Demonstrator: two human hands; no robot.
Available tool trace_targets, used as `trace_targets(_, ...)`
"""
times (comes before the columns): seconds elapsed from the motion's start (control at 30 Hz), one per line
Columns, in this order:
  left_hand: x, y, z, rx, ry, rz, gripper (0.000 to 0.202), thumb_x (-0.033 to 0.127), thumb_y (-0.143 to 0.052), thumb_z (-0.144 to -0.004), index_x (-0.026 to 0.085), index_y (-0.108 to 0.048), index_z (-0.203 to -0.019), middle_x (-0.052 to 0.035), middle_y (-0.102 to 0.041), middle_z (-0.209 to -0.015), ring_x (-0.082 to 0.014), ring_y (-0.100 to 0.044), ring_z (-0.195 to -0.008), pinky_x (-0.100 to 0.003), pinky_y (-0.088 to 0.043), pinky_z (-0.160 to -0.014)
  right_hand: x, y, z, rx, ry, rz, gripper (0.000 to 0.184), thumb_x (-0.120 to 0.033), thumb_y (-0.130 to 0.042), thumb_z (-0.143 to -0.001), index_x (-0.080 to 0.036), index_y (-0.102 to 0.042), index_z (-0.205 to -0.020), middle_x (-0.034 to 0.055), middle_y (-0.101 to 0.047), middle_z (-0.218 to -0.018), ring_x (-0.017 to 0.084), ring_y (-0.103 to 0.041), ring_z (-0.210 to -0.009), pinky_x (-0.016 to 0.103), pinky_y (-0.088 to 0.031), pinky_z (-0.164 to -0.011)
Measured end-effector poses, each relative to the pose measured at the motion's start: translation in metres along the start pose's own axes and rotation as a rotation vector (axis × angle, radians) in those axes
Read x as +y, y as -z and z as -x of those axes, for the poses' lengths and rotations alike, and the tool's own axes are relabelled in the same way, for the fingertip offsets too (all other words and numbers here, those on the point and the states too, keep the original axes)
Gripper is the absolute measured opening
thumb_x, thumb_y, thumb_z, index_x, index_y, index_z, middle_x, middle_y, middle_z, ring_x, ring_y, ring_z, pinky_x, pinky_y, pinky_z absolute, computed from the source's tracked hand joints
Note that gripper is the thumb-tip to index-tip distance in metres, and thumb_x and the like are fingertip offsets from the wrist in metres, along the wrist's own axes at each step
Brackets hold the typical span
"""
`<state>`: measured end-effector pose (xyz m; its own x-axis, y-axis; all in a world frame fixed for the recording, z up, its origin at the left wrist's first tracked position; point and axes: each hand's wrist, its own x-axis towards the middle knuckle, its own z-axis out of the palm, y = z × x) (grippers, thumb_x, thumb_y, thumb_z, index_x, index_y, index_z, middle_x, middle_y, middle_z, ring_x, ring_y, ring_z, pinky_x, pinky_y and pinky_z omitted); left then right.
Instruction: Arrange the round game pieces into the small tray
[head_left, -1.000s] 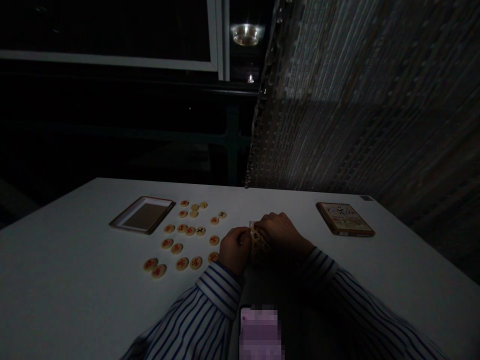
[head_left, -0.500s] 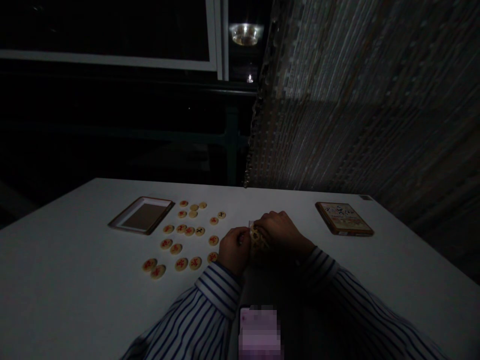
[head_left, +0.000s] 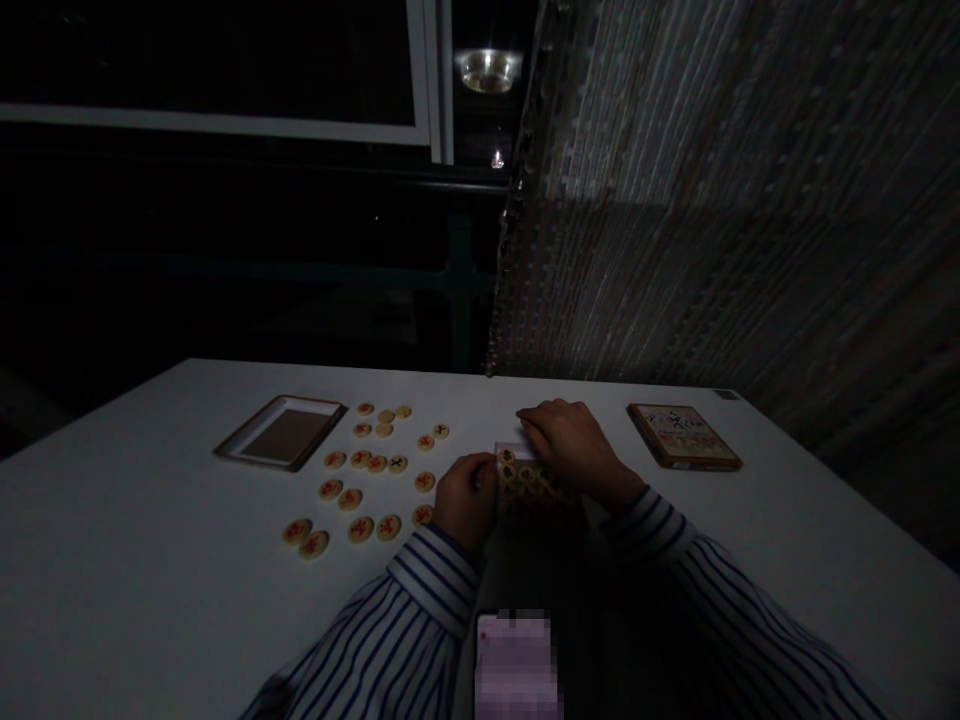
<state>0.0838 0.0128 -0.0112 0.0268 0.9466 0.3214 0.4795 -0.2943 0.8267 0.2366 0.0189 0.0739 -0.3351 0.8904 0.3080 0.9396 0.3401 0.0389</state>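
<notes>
An open box (head_left: pixel 512 450) stands in front of me, holding wooden Chinese chess pieces (head_left: pixel 529 478) with dark characters. My left hand (head_left: pixel 466 500) is closed at the box's left edge, its fingers curled and partly hidden. Over the box's far right part, my right hand (head_left: pixel 574 448) is open, its fingers stretched out to the left with no piece showing in them. To the left, several loose chess pieces (head_left: pixel 388 527) lie scattered on the white table, most with red characters. The near part of the box lies in deep shadow.
A shallow tray-like box part (head_left: pixel 225 455) with a brown bottom lies at the left. A flat box with a printed cover (head_left: pixel 684 437) is at the right. A lit phone (head_left: pixel 517 665) sits at the near edge. Behind the table (head_left: pixel 150 560) hangs a string curtain (head_left: pixel 675 250).
My right hand has lifted and drawn back to the right from the box, its fingers straightening. More dark-lettered pieces in the box now show. My left hand has stayed at the box edge.
</notes>
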Motion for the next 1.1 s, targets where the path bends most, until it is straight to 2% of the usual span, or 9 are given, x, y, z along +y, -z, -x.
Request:
trace_targets(0.33,0.003,0.003,0.002,0.079,-0.065,-0.02,0.021,0.024,-0.047,-0.075,0.015,-0.062,-0.086,-0.0051,-0.065,-0.081,-0.0148,-0.059,-0.074,-0.028,-0.047,-0.069,-0.001,0.005,0.001,0.03,-0.025,-0.023,0.027,-0.025,-0.036,-0.086,-0.021,-0.057,-0.103,0.0045,-0.063,-0.093,0.016,-0.052,-0.09,0.029,-0.03,-0.075)
trace_targets(0.63,0.009,0.017,0.002,0.13,-0.054,-0.026,0.023,0.029,-0.047,-0.075,0.016,-0.062,-0.087,-0.0049,-0.065,-0.082,-0.0149,-0.059,-0.073,-0.028,-0.047,-0.07,-0.002,0.016,0.002,0.053,-0.025,-0.058,0.029,-0.026,-0.034,-0.088,-0.022,-0.056,-0.105,0.0048,-0.063,-0.094,0.016,-0.052,-0.09,0.029,-0.03,-0.076)
trace_targets(0.73,0.015,0.026,0.0,0.114,-0.05,-0.035,0.025,0.032,-0.047,-0.075,0.016,-0.062,-0.088,-0.0048,-0.065,-0.083,-0.0139,-0.059,-0.071,-0.026,-0.047,-0.068,-0.002,0.022,0.004,0.072,-0.024,-0.087,0.029,-0.027,-0.034,-0.088,-0.022,-0.056,-0.106,0.0051,-0.062,-0.095,0.016,-0.051,-0.092,0.029,-0.03,-0.077)
trace_targets(0.83,0.024,0.042,-0.013,0.107,-0.07,-0.041,0.028,0.035,-0.045,-0.076,0.017,-0.061,-0.09,-0.0045,-0.064,-0.087,-0.0136,-0.058,-0.072,-0.025,-0.047,-0.067,0.0,0.026,0.005,0.086,-0.033,-0.106,0.03,-0.028,-0.033,-0.088,-0.022,-0.056,-0.107,0.0053,-0.062,-0.096,0.016,-0.052,-0.093,0.028,-0.03,-0.078)
trace_targets(0.97,0.034,0.07,-0.046,0.129,-0.057,-0.088,0.032,0.039,-0.047,-0.074,0.015,-0.062,-0.088,-0.0048,-0.066,-0.08,-0.0152,-0.059,-0.071,-0.026,-0.046,-0.067,0.003,0.03,0.005,0.126,-0.031,-0.138,0.031,-0.029,-0.032,-0.088,-0.021,-0.056,-0.107,0.0047,-0.063,-0.096,0.016,-0.052,-0.093,0.028,-0.031,-0.08)
trace_targets(1.1,0.032,0.088,-0.078,0.167,-0.059,-0.144,0.035,0.043,-0.047,-0.073,0.016,-0.062,-0.088,-0.0054,-0.065,-0.086,-0.017,-0.059,-0.079,-0.028,-0.045,-0.072,0.004,0.03,0.006,0.155,-0.03,-0.181,0.03,-0.029,-0.033,-0.088,-0.022,-0.058,-0.103,0.0039,-0.064,-0.094,0.015,-0.053,-0.091,0.028,-0.033,-0.079)
